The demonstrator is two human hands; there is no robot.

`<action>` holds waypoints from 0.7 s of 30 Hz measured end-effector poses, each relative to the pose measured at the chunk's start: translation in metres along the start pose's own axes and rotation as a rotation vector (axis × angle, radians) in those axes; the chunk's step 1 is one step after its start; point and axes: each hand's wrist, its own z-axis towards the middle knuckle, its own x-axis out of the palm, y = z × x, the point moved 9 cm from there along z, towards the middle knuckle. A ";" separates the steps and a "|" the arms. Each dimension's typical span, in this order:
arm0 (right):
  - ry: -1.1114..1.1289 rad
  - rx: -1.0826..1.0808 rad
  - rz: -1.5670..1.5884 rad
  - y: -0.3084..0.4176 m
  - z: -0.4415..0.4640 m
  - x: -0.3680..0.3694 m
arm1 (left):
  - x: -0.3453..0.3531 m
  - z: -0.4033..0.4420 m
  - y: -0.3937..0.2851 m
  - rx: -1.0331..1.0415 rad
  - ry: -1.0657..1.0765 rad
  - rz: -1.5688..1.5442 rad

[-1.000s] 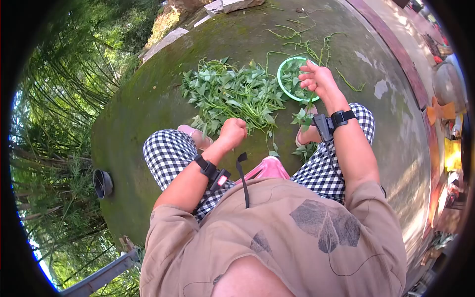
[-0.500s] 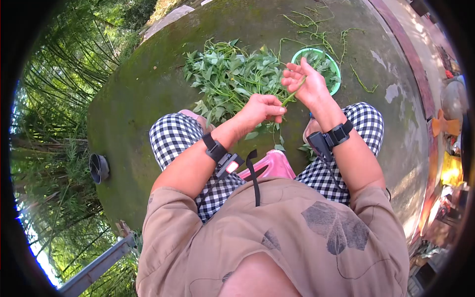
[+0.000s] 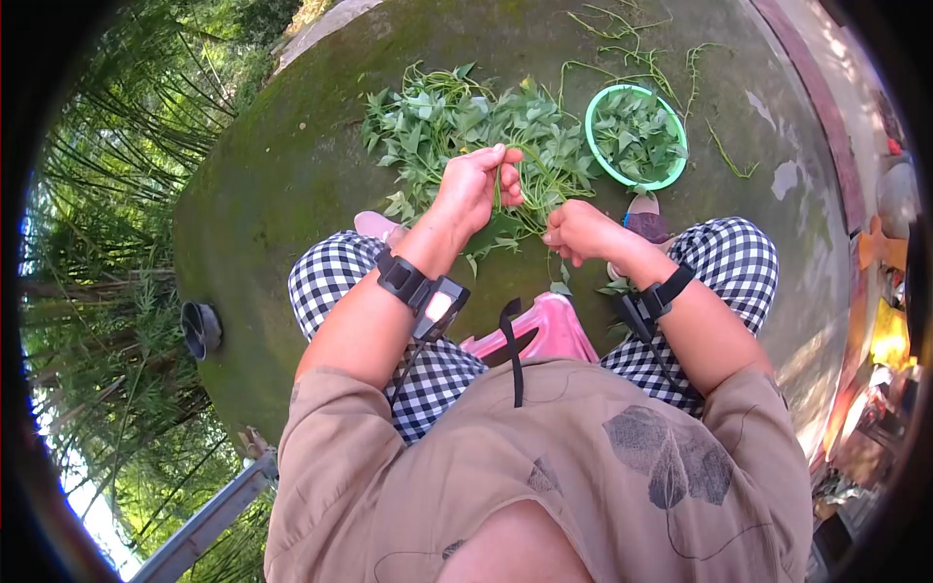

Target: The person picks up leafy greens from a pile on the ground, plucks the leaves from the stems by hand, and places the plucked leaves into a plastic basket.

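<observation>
A heap of leafy green vines (image 3: 428,121) lies on the ground before me. Over its near edge, my left hand (image 3: 474,187) is curled with thumb and fingers around a thin green stem. To the right and a little closer to me, my right hand (image 3: 586,231) is closed, its fingertips pinched at a vine stem (image 3: 533,225) by the heap's near edge. Beyond that hand stands a round basket with a light green rim (image 3: 593,146), holding picked green leaves (image 3: 637,136). The palm side of my right hand is hidden.
Bare vine stems (image 3: 661,73) lie scattered behind and right of the basket. A pink plastic stool (image 3: 549,325) shows between my knees. On the left, a dark bucket (image 3: 200,330) lies at the mossy concrete's edge, beside dense greenery. Assorted items line the right side.
My right hand has come down from beside the basket, turning from open palm to closed. My left hand has moved up and left. The basket now shows more fully.
</observation>
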 end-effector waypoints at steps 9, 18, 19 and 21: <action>-0.407 0.037 -0.703 -0.018 -0.002 -0.033 | -0.028 -0.006 -0.049 0.210 -0.064 -0.092; -0.126 -0.138 -0.708 -0.024 -0.005 0.013 | -0.011 -0.009 -0.064 0.211 0.095 -0.241; -0.281 -0.201 -0.559 -0.002 -0.010 -0.007 | 0.001 -0.007 -0.056 0.163 0.175 -0.252; -0.397 -0.338 0.008 -0.002 0.009 -0.044 | 0.023 -0.008 -0.037 0.059 0.312 -0.296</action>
